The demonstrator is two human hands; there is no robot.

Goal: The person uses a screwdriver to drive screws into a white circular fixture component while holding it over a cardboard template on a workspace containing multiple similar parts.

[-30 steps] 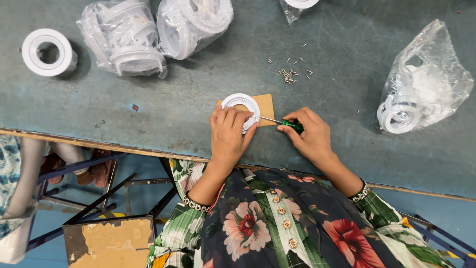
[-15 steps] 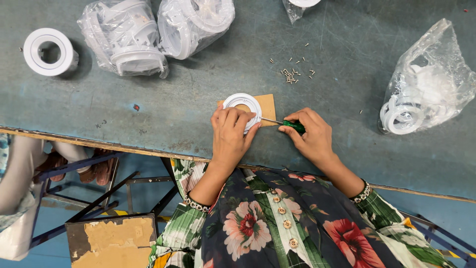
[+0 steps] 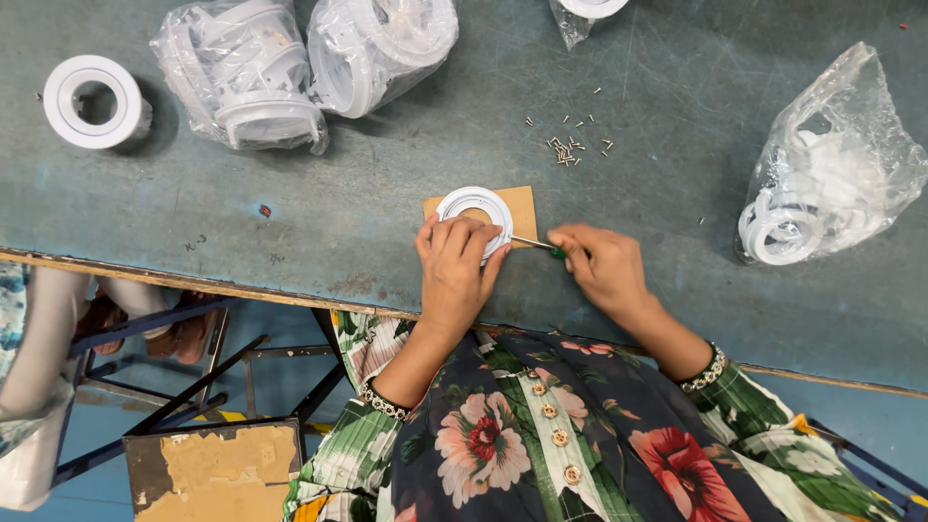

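Right now the left hand [image 3: 454, 259] lies palm down with its fingers spread and curled over the near edge of a white plastic ring [image 3: 474, 209], pressing it flat. That ring sits on a small tan square of card [image 3: 520, 205] near the front edge of the worn blue-green surface [image 3: 387, 193]. The right hand [image 3: 601, 266] is closed in a fist around a screwdriver [image 3: 537, 245], whose green handle just peeks out at the thumb; its thin metal shaft points left to the ring's rim, beside the left fingertips. Both forearms come up from the lower edge in green checked cuffs over a dark flowered dress.

Where the screwdriver tip meets the ring is covered by the left fingers, so the contact point is hard to make out. A scatter of tiny screws [image 3: 570, 148] lies just beyond the card.

Two clear plastic bags of white ring parts [image 3: 300, 63] rest at the far left of the surface, and another such bag [image 3: 831, 169] lies off to the right. A further bag [image 3: 585, 12] is cut off by the top edge. One loose white ring [image 3: 92, 101] stands alone at the far left.
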